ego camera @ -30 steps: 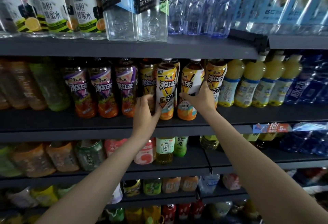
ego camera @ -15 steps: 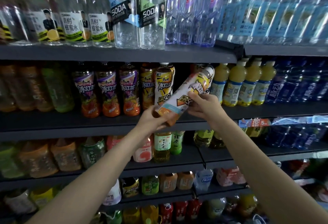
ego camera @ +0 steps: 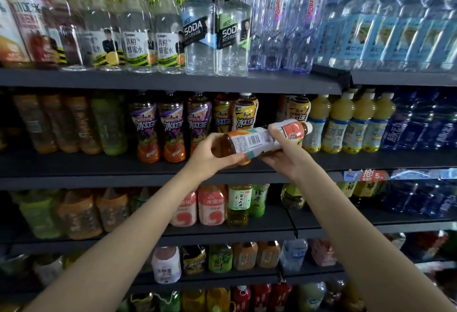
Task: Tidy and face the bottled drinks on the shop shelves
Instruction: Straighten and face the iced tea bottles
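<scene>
**Op:** Amber tea behind clear plastic: the iced tea bottle is off the shelf, in front of the second shelf, lying close to level. Long axis runs left to right, base toward my left, neck end toward the right and slightly raised. Barcode panel faces me, so the front of the label is turned away.

**Spotter:** Who has it?

**Op:** Both. My left hand cups the base, fingers curled round the bottom edge. My right hand wraps the label from beneath, thumb over the top. Neither has a free finger.

**Spotter:** And the slot?

**Op:** Dark gap in the row, straight behind the bottle, between the standing yellow iced tea bottle on its left and another of the same label on its right. Gap sits just behind the front edge of that shelf.

**Spotter:** So what does the next move turn on?

**Op:** My guess: the bottle must swing upright, base down. The base is at my left hand, which is nearer the shelf edge, so left would lower while right lifts the neck. Then a half turn about the long axis to bring the front label out.

**Spotter:** Risk?

**Op:** The neck end lies close to the right-hand neighbour; a wide swing could clip it.
</scene>
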Tool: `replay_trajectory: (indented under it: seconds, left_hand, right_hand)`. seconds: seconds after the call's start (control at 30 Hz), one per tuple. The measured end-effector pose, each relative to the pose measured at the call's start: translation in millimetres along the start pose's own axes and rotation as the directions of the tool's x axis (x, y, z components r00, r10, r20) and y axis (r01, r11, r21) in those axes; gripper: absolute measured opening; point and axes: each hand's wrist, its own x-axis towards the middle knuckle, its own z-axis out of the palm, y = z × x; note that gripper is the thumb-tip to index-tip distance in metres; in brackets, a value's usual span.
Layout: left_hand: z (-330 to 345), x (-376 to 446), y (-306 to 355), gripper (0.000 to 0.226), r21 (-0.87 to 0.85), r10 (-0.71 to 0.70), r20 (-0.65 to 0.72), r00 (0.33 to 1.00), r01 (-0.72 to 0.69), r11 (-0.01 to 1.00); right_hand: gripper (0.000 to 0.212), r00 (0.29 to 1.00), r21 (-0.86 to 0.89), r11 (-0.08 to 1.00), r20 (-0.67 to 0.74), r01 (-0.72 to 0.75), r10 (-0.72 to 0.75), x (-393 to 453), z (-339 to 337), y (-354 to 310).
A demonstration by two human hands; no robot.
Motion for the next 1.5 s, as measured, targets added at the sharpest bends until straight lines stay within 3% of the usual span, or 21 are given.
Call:
replay_trajectory:
  seconds: [0.1,0.2,0.27,0.33,0.4,0.47,0.6,0.73,0.87,0.93,1.03,1.2,1.27,1.33,1.4,1.5]
  left_hand:
    - [-2,-3,-5,0.06,0.169,-0.007,0.079,0.997,-0.007,0.986]
    - [4,-3,-8,0.075,0.311,0.013,0.162,0.987,-0.063,0.948]
    - [15,-4,-6,0.08,0.355,0.034,0.165,0.986,-0.091,0.93]
    - [26,-6,-4,0.077,0.386,0.058,0.115,0.992,-0.098,0.917]
    - [28,-7,-3,0.066,0.333,0.043,0.117,0.992,-0.08,0.94]
    - [23,-9,-1,0.051,0.148,-0.058,0.251,0.966,0.02,0.989]
    - [10,-14,7,0.032,-0.161,-0.235,0.516,0.824,0.363,0.918]
    - [6,-14,13,0.027,-0.224,-0.261,0.617,0.743,0.483,0.846]
    - [25,-10,20,0.027,-0.118,-0.315,0.509,0.802,0.427,0.897]
    - [33,-6,22,0.025,-0.056,-0.352,0.451,0.82,0.42,0.906]
    - [30,-4,19,0.027,-0.074,-0.365,0.488,0.793,0.454,0.888]
    - [25,2,17,0.033,-0.164,-0.294,0.528,0.796,0.436,0.885]
    - [31,11,14,0.04,-0.017,-0.247,0.417,0.875,0.28,0.96]
    - [41,18,6,0.058,0.154,-0.087,0.272,0.958,0.046,0.987]
    - [50,21,2,0.068,0.207,0.03,0.165,0.986,-0.065,0.976]
    - [57,27,-3,0.066,0.238,0.077,0.15,0.986,-0.111,0.965]
  right_hand:
    - [0.021,0.993,-0.196,0.975,-0.038,0.104,-0.113,-2,0,2]
    - [0.041,0.949,-0.455,0.861,-0.094,0.229,-0.302,-2,2,9]
    - [0.064,0.92,-0.569,0.779,-0.095,0.264,-0.381,-3,5,14]
    - [0.069,0.904,-0.629,0.723,-0.072,0.286,-0.42,-6,9,16]
    - [0.063,0.901,-0.686,0.666,-0.032,0.295,-0.432,-9,13,11]
    - [0.058,0.931,-0.686,0.668,0.038,0.289,-0.363,-11,14,-2]
    - [0.026,0.951,-0.389,0.895,0.291,0.217,-0.104,-18,4,-27]
    - [0.038,0.966,-0.426,0.875,0.211,0.23,-0.151,-17,2,-28]
    - [0.06,0.96,-0.553,0.803,-0.019,0.222,-0.278,-9,10,-21]
    - [0.068,0.948,-0.652,0.73,-0.055,0.203,-0.313,-4,9,-17]
    - [0.074,0.954,-0.738,0.647,-0.011,0.194,-0.3,-7,5,-19]
    - [0.042,0.969,-0.613,0.751,0.183,0.243,-0.164,-10,-16,-18]
    - [0.045,0.96,-0.666,0.692,0.204,0.279,-0.191,-6,-20,-14]
    - [0.051,0.943,-0.706,0.629,0.191,0.325,-0.273,-3,-17,-9]
    - [0.052,0.895,-0.736,0.552,0.166,0.392,-0.415,-1,-15,-2]
    - [0.048,0.811,-0.766,0.435,0.187,0.474,-0.555,1,-19,0]
